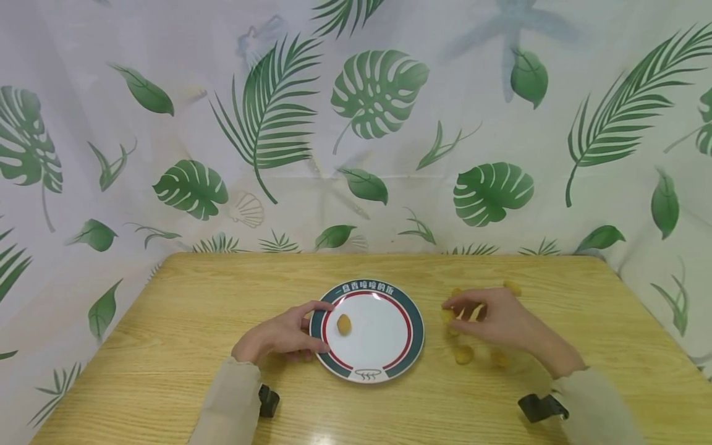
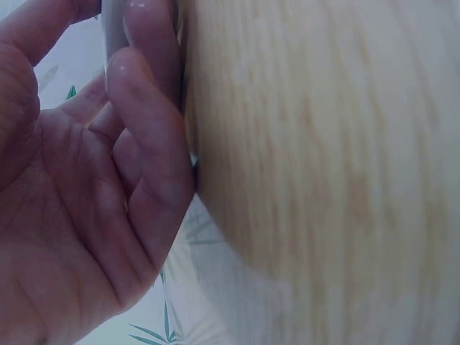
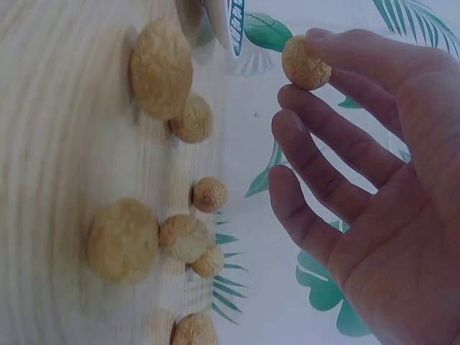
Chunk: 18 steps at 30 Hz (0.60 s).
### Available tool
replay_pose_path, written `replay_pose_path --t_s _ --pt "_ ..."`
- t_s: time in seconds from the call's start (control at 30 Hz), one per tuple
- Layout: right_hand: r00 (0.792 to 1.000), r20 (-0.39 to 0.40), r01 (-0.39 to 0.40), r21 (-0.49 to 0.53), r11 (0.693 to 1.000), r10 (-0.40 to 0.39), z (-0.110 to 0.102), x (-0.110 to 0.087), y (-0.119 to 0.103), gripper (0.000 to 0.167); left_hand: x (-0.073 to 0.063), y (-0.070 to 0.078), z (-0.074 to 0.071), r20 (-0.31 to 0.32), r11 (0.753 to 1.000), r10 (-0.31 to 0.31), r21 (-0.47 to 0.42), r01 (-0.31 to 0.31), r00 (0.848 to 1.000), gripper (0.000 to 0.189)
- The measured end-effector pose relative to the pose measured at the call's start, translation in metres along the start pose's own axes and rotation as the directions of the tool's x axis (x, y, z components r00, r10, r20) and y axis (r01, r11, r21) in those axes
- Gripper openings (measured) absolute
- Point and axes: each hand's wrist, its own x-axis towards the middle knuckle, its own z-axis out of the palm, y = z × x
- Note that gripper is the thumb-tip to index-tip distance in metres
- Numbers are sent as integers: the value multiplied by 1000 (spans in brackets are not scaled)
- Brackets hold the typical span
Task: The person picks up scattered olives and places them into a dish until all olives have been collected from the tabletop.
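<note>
A round white plate (image 1: pixel 415 337) with a dark green rim and a red ring lies on the table, one walnut (image 1: pixel 343 324) on its left part. My left hand (image 1: pixel 283 334) grips the plate's left edge, thumb at the near side and forefinger over the rim; in the left wrist view the other fingers curl beside the plate's edge (image 2: pixel 113 36). Right of the plate, my right hand (image 1: pixel 495 315) pinches a tan, wrinkled walnut (image 3: pixel 305 63) between thumb and forefinger, held off the table. Its other fingers are spread loosely.
Several loose walnuts (image 3: pixel 123 241) lie on the wooden table (image 1: pixel 222 281) under and around the right hand, one (image 1: pixel 512 287) farther back. A leaf-patterned curtain (image 1: pixel 389 204) hangs behind the table. Each wrist carries a small black camera (image 1: pixel 269 400).
</note>
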Motion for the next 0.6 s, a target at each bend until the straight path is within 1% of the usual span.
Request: replay_pose_path --t_s 0.3,0.47,0.6 --pt "1000 25 -18 10 1000 18 7 7 -4 22 0 0 0 1 1000 -5 3 5 1000 71" --pt "997 54 -48 15 999 47 9 9 -9 25 1 0 0 -4 1000 -11 6 11 1000 70" --pt "997 64 -44 13 999 43 13 12 -12 25 1 -1 0 -9 1000 -17 7 17 1000 71"
